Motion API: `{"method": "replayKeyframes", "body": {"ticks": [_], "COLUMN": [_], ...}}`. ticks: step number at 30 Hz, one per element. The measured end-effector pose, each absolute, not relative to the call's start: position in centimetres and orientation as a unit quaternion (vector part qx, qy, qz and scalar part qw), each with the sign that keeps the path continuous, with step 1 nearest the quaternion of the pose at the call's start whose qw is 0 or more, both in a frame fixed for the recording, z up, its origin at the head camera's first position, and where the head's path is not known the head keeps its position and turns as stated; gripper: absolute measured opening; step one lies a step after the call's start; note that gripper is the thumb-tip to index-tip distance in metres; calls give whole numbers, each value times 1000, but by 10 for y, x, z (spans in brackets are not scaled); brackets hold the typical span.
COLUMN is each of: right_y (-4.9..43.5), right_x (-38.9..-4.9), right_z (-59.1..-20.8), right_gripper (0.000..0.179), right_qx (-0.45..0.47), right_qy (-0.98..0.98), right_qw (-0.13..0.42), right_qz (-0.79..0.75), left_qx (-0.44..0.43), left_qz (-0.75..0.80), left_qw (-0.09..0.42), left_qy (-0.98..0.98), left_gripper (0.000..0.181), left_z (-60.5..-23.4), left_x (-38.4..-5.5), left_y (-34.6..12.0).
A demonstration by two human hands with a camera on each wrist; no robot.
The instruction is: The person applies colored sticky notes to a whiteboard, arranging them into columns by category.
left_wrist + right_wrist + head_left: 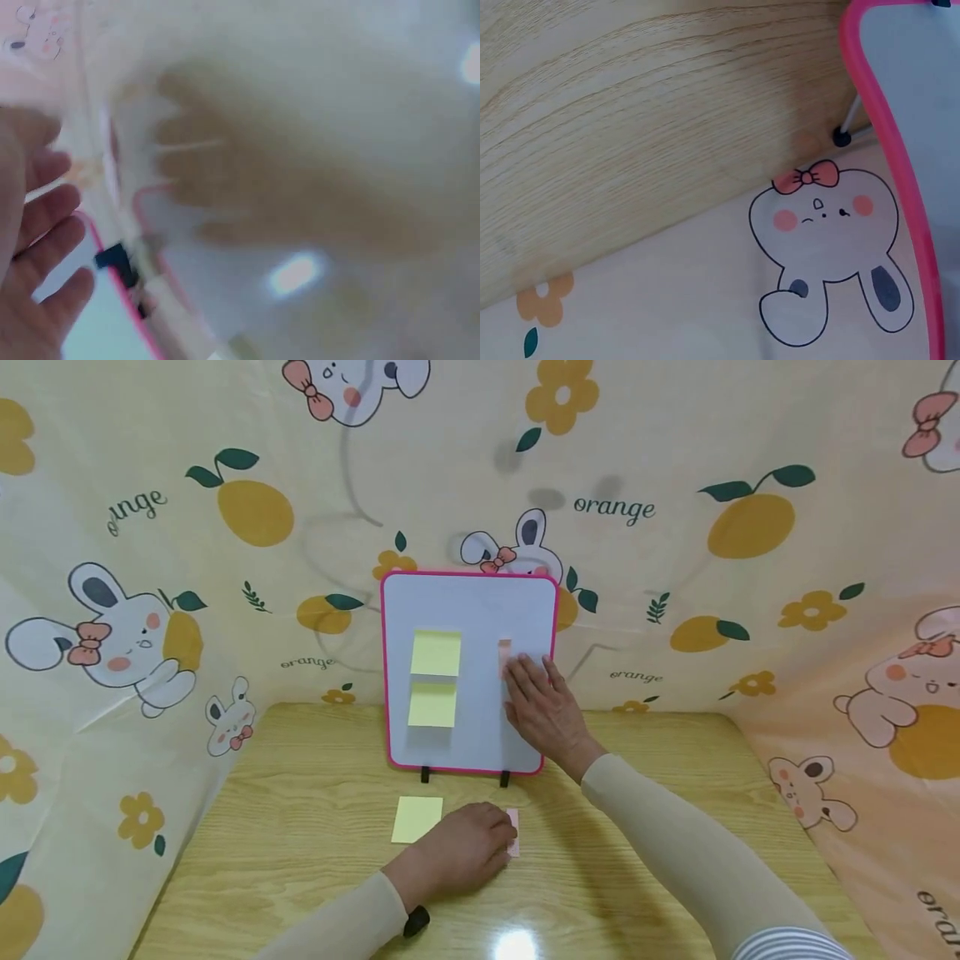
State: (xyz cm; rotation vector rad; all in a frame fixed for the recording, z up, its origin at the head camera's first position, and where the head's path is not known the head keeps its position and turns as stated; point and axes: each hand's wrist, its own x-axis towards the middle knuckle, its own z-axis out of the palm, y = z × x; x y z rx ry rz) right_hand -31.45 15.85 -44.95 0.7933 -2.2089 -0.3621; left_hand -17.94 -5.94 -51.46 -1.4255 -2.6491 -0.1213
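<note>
I'd smooth the pink strip (505, 652) near the right edge of the whiteboard (472, 602) evenly, right hand (546, 710) flat, gripping nothing (can't tell if left hand (468, 845) grips the other strip (513, 850) on the worktop (300, 827)).

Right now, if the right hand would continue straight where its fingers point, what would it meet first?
Most likely the pink strip on the board: the right hand points up and leftward, with fingertips beside or over it. I cannot tell whether they touch it.
</note>
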Motion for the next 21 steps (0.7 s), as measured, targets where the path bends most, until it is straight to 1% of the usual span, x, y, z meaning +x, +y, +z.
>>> {"method": "replayKeyframes", "body": {"ticks": [3,5,6,8,11,14,17,21], "right_y": [160,161,161,162,163,163,163,161], "right_x": [-313,-312,-312,-311,-311,-310,-309,-308], "right_z": [-449,-448,-448,-449,-449,-450,-449,-448], "right_gripper": [64,66,66,67,70,73,74,74], "right_qx": [311,308,308,307,305,303,301,297], "right_qy": [-864,-866,-867,-867,-867,-871,-878,-887], "right_qw": [365,359,358,359,356,342,325,303], "right_qz": [-152,-159,-160,-161,-168,-179,-183,-183], "left_qx": [-440,-415,-406,-389,-376,-381,-389,-400], "left_qz": [-41,-32,-23,2,57,107,139,171], "left_qw": [155,206,228,250,239,198,156,136], "left_qy": [-884,-885,-885,-887,-893,-897,-897,-890], "left_gripper": [27,29,32,40,50,55,58,60], "left_z": [-495,-474,-462,-438,-407,-386,-376,-371], "left_x": [-199,-218,-228,-248,-274,-294,-309,-320], "left_y": [-61,-63,-64,-67,-71,-73,-74,-75]}}
